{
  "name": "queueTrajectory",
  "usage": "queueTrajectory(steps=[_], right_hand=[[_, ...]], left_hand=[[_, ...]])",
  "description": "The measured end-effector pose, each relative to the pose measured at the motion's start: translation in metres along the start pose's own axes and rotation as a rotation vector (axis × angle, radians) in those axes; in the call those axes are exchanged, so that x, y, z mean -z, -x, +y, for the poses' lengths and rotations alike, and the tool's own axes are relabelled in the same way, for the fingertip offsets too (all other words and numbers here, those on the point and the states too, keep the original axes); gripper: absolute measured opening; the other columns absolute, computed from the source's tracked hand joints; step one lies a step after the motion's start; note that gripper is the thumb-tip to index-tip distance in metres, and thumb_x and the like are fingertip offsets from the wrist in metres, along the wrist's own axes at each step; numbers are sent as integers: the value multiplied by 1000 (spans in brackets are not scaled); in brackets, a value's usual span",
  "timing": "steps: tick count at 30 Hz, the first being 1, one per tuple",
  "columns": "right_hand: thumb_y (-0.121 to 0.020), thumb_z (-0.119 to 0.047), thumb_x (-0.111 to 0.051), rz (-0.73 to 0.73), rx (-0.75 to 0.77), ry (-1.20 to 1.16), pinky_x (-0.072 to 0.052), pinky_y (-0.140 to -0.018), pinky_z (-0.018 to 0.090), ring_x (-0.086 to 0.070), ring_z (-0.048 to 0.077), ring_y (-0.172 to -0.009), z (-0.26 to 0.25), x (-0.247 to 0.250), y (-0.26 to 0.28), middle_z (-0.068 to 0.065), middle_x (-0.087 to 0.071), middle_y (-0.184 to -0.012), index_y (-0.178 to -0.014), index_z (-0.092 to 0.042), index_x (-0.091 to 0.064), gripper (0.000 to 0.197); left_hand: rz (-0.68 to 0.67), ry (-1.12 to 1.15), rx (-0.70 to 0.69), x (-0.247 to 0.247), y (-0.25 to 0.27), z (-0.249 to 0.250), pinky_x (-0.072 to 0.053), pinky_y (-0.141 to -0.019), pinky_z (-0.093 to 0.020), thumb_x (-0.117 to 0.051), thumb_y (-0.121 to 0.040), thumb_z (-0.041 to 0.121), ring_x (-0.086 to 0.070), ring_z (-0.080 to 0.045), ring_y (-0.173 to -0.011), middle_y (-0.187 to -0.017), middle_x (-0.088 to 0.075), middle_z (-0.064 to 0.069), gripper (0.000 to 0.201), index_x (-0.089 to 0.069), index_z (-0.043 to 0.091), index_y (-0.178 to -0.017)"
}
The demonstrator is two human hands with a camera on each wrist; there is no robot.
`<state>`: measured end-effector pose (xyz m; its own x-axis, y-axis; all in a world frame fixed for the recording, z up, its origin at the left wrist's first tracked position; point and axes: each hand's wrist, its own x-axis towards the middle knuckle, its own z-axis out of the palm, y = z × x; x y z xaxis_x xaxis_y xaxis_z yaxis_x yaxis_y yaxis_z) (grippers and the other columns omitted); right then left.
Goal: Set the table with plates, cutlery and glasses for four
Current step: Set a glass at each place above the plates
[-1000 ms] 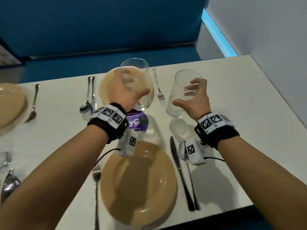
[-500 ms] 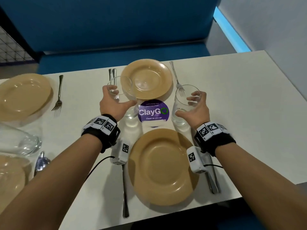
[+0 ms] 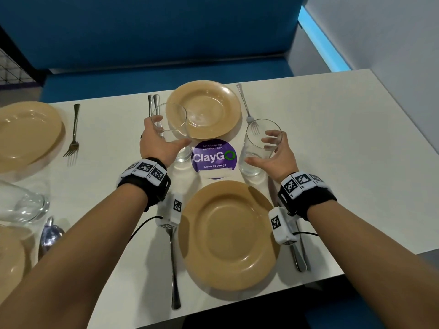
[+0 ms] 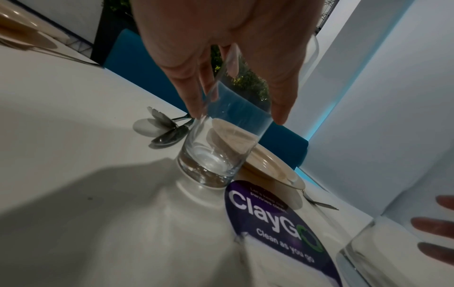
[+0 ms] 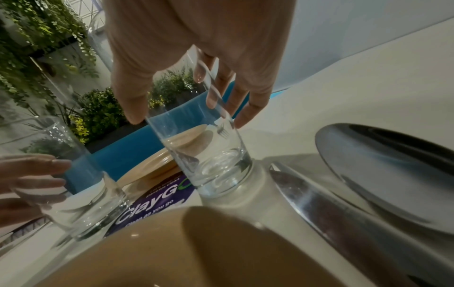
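Item one: our left hand [image 3: 158, 145], fingers [image 4: 194, 91] and thumb curved round the left glass [image 3: 173, 131], which stands tilted with its base on the white counter [image 3: 332, 148], touching the purple sticker [image 3: 214, 156] and just before the far plate [image 3: 203, 108]. Item two: our right hand [image 3: 275, 155], fingers [image 5: 248, 104] spread wide and loosely curved about the right glass [image 3: 257, 148]; we cannot tell whether they touch it. That glass stands upright beyond the knife [image 5: 326, 205], just past the near plate [image 3: 228, 236].
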<state>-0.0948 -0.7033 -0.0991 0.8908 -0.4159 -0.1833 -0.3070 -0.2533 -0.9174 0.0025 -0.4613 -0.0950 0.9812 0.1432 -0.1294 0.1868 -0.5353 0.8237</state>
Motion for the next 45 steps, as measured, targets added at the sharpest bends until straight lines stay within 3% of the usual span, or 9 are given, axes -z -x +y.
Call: queueTrajectory(steps=[3,9,15,23,31,33,40,45], right_hand=[[-62,-14,-85,-10,4,19,-40,-76,10,-54,14,-106,2,1,1,-2,-56,-117,-120,-22,-42,73],[-61,-15,-86,-23,9,40,-39,-76,8,-53,13,-106,2,3,3,-4,-55,-118,-123,-25,-44,76],[-59,-16,-86,-26,15,75,-39,-76,8,-54,9,-102,4,7,8,-6,-59,-116,-122,-27,-48,74],[-60,-16,-87,-38,10,92,-41,-85,17,-54,10,-105,5,11,12,-6,-60,-118,-122,-28,-48,74],[-56,-18,-88,-59,6,92,-45,-99,32,-55,14,-112,5,13,11,-7,-59,-119,-123,-29,-46,79],[-57,-16,-88,-63,9,88,-45,-99,32,-55,12,-111,3,12,11,-7,-59,-118,-123,-28,-47,78],[-58,-15,-87,-60,7,86,-46,-95,28,-56,13,-110,4,11,10,-7,-60,-119,-122,-27,-48,76],[-58,-14,-87,-61,-4,90,-45,-99,32,-55,12,-112,7,10,10,-7,-59,-120,-121,-28,-48,75]], left_hand=[[-7,-21,-16,0,-1,1,-42,-83,-27,-86,-57,45,-56,-20,-104,-115,-57,-2,87,-40,24,-128],[13,8,-19,3,3,1,-44,-92,-30,-86,-58,44,-56,-20,-110,-121,-57,-2,93,-36,27,-134],[10,53,-21,7,4,4,-41,-89,-25,-84,-62,43,-55,-15,-104,-120,-58,0,84,-40,29,-132],[10,53,-13,7,5,6,-40,-88,-24,-84,-64,40,-56,-16,-105,-120,-58,1,81,-41,28,-132],[-17,34,-6,15,2,11,-44,-92,-26,-85,-63,37,-55,-14,-102,-120,-59,3,77,-45,27,-128],[-22,24,-2,18,1,12,-46,-94,-29,-85,-62,38,-57,-16,-106,-120,-59,3,77,-46,28,-127],[-18,14,-9,20,-1,11,-40,-87,-22,-85,-63,37,-55,-13,-100,-121,-59,3,75,-47,27,-127],[-32,5,-18,20,0,8,-41,-88,-23,-85,-63,35,-54,-15,-105,-122,-57,3,79,-43,27,-130]])
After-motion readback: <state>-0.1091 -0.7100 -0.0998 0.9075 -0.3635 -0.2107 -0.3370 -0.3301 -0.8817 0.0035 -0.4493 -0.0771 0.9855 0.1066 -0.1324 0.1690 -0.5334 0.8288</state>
